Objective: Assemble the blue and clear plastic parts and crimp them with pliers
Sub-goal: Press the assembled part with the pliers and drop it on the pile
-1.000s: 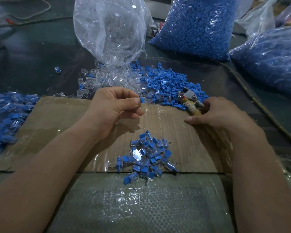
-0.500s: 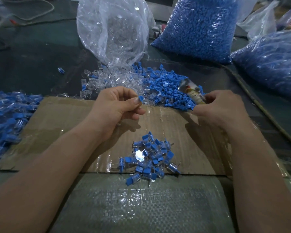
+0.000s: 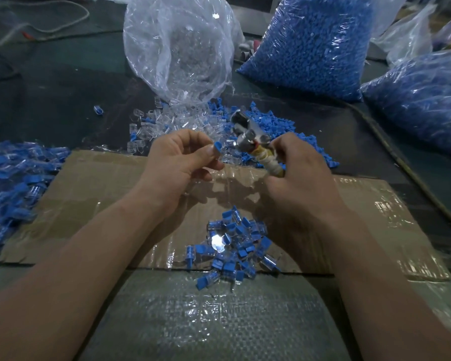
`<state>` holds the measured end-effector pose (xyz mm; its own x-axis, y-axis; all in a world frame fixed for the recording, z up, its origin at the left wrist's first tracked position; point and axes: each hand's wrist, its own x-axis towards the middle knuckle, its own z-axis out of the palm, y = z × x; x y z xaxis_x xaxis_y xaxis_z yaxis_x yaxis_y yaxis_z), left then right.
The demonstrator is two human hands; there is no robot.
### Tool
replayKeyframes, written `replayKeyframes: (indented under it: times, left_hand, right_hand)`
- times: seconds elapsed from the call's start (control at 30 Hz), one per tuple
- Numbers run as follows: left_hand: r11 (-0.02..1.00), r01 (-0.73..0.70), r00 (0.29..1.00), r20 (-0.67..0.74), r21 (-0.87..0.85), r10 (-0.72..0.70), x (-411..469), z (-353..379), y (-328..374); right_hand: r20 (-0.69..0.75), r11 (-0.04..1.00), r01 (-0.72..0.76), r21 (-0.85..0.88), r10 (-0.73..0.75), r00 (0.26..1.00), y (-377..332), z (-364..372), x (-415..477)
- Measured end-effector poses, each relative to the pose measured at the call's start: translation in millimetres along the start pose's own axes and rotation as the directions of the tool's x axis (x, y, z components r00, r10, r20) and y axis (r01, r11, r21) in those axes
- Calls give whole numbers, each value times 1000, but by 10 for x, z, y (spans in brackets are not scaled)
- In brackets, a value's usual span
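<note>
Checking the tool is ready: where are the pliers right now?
Head view, just right of centre: the pliers are gripped in the right hand above the cardboard, close beside the blue part the left hand pinches.

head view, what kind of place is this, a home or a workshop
Probably a small assembly workshop: bulk sacks of blue parts, a bag of clear parts, and a pile of assembled pieces on taped cardboard.

Left forearm and right forearm, both bare, angle in from the lower corners. The left grip pinches a small blue part between thumb and forefinger. The right grip, fingers curled, clasps the pliers by their handles.
</note>
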<state>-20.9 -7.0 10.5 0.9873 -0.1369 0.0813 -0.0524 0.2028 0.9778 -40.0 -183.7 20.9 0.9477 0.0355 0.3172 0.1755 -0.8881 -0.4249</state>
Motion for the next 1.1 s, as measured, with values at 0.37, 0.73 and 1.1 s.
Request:
replayKeyframes:
  times: [0.37, 0.73, 1.1]
  left_hand:
    - [997, -79, 997, -22, 8, 79, -6, 21, -3]
    - [990, -116, 993, 2, 75, 117, -20, 22, -6]
    - [976, -162, 984, -45, 143, 170, -18, 21, -59]
  right_hand:
    - [153, 997, 69, -33, -63, 986, -12, 42, 1]
    - [227, 994, 107, -33, -97, 969, -6, 18, 10]
    - [187, 994, 107, 6, -106, 977, -34, 31, 38]
